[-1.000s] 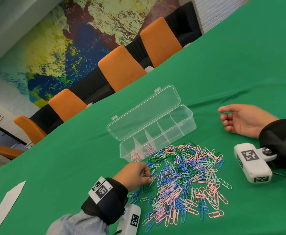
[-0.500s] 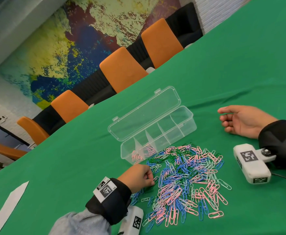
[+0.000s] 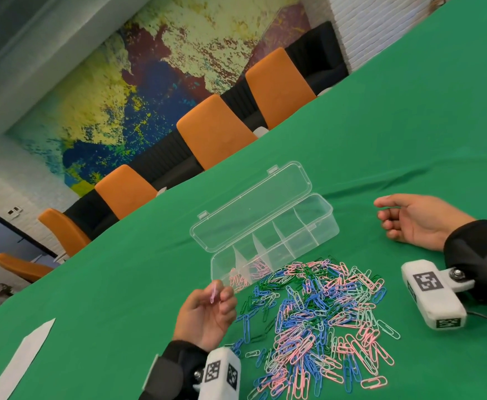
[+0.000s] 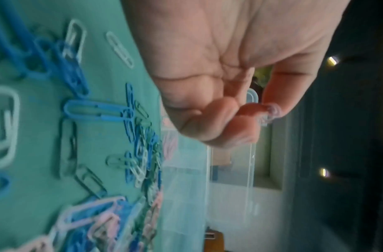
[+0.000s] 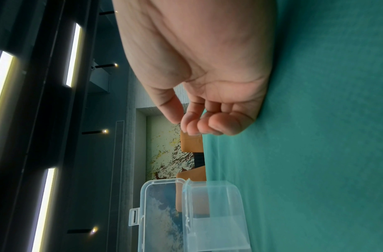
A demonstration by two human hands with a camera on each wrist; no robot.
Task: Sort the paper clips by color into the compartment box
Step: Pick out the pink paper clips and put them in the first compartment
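While left hand (image 3: 204,314) pinches, pink clip (image 3: 213,295) upright.

The left hand (image 4: 229,68) pinches a pale pink paper clip (image 4: 272,112) at its fingertips (image 4: 249,109), above the clear compartment box (image 4: 229,179); blue, white and pink paper clips (image 4: 95,110) litter the green cloth (image 4: 113,76).

green table (image 3: 409,125), clear box (image 3: 294,241), pink/blue/green/white clips (image 3: 317,319), orange chairs (image 3: 213,131), yellow-blue-maroon splatter mural (image 3: 150,67)

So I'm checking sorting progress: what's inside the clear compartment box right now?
The clear plastic compartment box holds pink paper clips in its two leftmost compartments; the others look empty. Exact counts are unclear through the walls.
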